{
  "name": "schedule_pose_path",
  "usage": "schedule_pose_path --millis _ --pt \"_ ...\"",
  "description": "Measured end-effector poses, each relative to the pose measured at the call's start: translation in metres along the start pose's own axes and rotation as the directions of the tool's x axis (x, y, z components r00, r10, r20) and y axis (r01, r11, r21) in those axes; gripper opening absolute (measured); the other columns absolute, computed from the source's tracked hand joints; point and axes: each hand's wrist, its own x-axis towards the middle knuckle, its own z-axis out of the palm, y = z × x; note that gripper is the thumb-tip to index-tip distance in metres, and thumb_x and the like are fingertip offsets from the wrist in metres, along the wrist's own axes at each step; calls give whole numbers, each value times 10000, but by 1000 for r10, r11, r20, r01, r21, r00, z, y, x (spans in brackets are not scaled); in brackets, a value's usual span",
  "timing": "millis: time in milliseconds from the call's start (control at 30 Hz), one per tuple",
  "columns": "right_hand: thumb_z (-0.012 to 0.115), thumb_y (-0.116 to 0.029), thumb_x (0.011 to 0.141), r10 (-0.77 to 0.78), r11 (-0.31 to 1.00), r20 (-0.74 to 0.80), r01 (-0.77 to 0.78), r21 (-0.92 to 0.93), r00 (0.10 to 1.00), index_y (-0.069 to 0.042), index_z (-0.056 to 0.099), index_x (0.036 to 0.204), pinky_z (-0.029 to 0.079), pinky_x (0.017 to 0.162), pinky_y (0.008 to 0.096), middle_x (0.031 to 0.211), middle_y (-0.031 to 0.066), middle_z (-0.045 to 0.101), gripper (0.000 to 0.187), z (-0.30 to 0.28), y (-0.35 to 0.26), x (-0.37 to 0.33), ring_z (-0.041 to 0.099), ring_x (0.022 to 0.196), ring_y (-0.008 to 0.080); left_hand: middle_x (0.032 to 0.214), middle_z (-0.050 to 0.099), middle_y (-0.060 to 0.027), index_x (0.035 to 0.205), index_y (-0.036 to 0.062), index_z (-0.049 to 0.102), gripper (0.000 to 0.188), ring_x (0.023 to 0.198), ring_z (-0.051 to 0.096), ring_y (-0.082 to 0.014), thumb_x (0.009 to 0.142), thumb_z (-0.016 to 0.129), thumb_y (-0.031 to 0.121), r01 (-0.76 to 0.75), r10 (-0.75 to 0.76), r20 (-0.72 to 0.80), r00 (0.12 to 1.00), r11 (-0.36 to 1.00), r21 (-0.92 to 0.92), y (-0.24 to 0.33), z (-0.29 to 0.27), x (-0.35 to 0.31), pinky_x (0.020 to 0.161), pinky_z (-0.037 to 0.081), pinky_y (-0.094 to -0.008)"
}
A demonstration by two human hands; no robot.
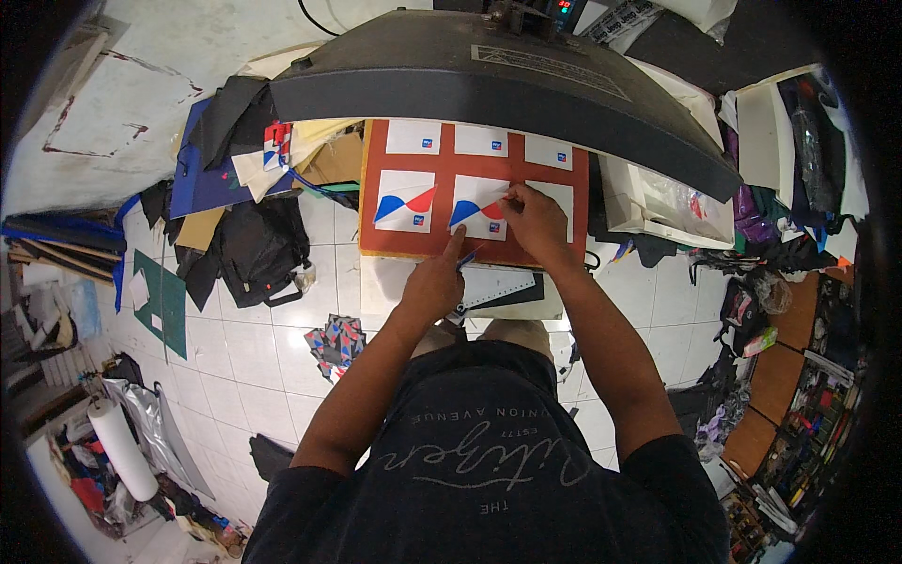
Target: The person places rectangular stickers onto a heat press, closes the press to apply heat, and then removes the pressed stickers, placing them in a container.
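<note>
On a red-brown pad (479, 252) lie several white rectangular pieces, each with a small blue-and-red print. Over the front middle white piece (470, 186) lies a blue-and-red wave-shaped cutout (465, 209). My left hand (434, 285) presses its stretched index fingertip at the cutout's lower left. The other fingers are curled, and a thin, bluish, pointed tool (468, 256) juts out beside them; its kind is unclear. My right hand (539, 226) pinches the cutout's red right end. A similar wave cutout (406, 204) rests on the white piece at the front left.
A large dark heat press plate (507, 80) overhangs the pad's far side. A white open box (672, 221) with plastic bags stands at the right. Below the pad is a ruler (503, 289). A black bag (263, 249) and a pile of printed pieces (336, 346) lie on the left floor.
</note>
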Motion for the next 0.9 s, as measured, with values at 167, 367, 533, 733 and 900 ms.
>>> schedule_pose_path --millis 167,367,533,733,900 --pt "656 -298 896 -20 999 -17 20 -32 1000 -105 656 1000 541 754 360 935 49 724 219 0 2 1 700 851 236 851 651 -296 1513 124 257 753 789 642 -470 819 544 74 21 -21 12 1000 1000 15 4 0 0 742 495 -563" --pt "669 -258 884 -40 999 -52 38 -31 998 -112 634 1023 539 742 367 912 55 716 204 -4 0 2 697 836 242 852 651 -299 1512 120 261 752 794 641 -472 816 541 64 18 -18 -2 1000 1000 -7 -1 3 2 739 490 -565" --pt "658 -215 886 -87 995 -237 74 -64 968 -98 643 1028 539 739 383 984 83 692 184 -16 9 0 685 872 258 834 651 -295 1511 121 267 752 769 641 -468 814 543 62 23 -23 13 1000 1000 -3 2 1 1 728 492 -564" --pt "667 -163 849 -260 943 -46 243 -228 964 -102 697 972 529 743 388 909 70 646 141 -23 -1 -24 656 857 248 808 648 -295 1510 125 261 759 745 641 -469 810 548 66 -27 26 -35 999 1000 -15 -7 8 3 712 496 -569" --pt "636 -156 844 -369 900 -80 334 -281 926 -83 686 1007 511 752 421 944 95 608 186 -7 8 -35 626 873 256 816 649 -289 1512 116 249 769 762 643 -462 808 554 63 -101 98 -91 991 994 -30 -16 16 4 726 500 -560"
